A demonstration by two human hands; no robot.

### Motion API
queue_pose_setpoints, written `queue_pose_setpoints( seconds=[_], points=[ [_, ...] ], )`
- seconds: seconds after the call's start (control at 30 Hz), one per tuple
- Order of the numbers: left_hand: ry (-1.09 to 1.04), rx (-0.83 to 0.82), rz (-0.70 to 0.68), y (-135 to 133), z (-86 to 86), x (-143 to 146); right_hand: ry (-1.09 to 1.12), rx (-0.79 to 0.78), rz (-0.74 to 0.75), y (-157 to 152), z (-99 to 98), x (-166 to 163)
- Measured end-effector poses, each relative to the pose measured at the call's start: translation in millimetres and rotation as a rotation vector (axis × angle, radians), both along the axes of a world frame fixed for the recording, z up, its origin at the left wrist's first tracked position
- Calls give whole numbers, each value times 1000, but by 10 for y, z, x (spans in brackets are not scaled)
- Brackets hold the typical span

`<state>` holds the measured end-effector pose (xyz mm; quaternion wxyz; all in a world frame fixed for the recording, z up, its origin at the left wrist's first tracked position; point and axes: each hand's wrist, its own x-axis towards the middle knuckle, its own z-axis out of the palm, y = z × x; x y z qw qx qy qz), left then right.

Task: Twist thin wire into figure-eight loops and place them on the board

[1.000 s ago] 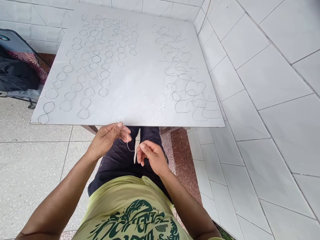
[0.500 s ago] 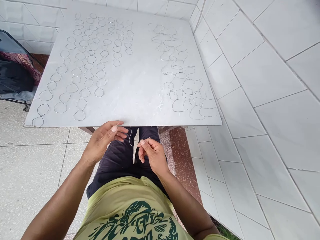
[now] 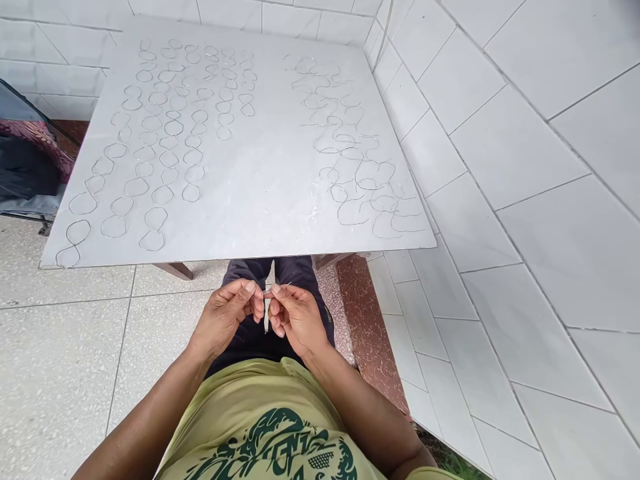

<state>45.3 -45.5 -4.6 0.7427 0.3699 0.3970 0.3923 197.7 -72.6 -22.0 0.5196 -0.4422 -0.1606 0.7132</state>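
Both my hands are in front of my lap, just below the near table edge, their fingertips almost meeting. My left hand (image 3: 229,319) pinches with thumb and forefinger. My right hand (image 3: 299,321) is likewise closed in a pinch, and a short bit of thin wire (image 3: 289,285) shows above its fingers. Most of that wire is hidden by the fingers. On the left of the white tabletop (image 3: 260,200), several figure-eight wire pieces (image 3: 152,229) lie in columns. Several loosely curved, unclosed wires (image 3: 353,221) lie tangled over one another on the right.
A tiled wall (image 3: 480,220) borders the table on the right, and another runs behind it. At the far left a folding chair (image 3: 30,207) carries a dark bag (image 3: 25,167). Speckled floor (image 3: 60,347) shows at the lower left.
My left hand has come down from the table edge towards my right hand and closed into a pinch. The dangling wire loop is now mostly hidden. The view has shifted slightly.
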Motion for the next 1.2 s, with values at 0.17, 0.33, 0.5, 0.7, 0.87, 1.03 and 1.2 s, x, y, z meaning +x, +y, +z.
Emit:
queue_pose_setpoints(
  seconds=[0.17,0.33,0.5,0.7,0.87,1.03,1.2],
  points=[
    [-13,-15,-10,-70,-8,8,-36,-19,9,27,72,50],
    [15,69,-72,-127,-14,-82,-153,-14,34,43,77,101],
    [211,293,-239,-101,12,-188,-263,18,74,33,-21,112],
    [445,555,-253,-61,-15,-205,-55,-34,136,-7,-128,75],
    [485,546,-279,-9,-33,-173,29,-55,90,-27,-164,83],
    [481,482,-281,-17,-55,-177,100,-107,84,-26,-175,70],
    [439,393,-227,3,-63,-220,110,-10,127,-19,-128,81]
  ],
)
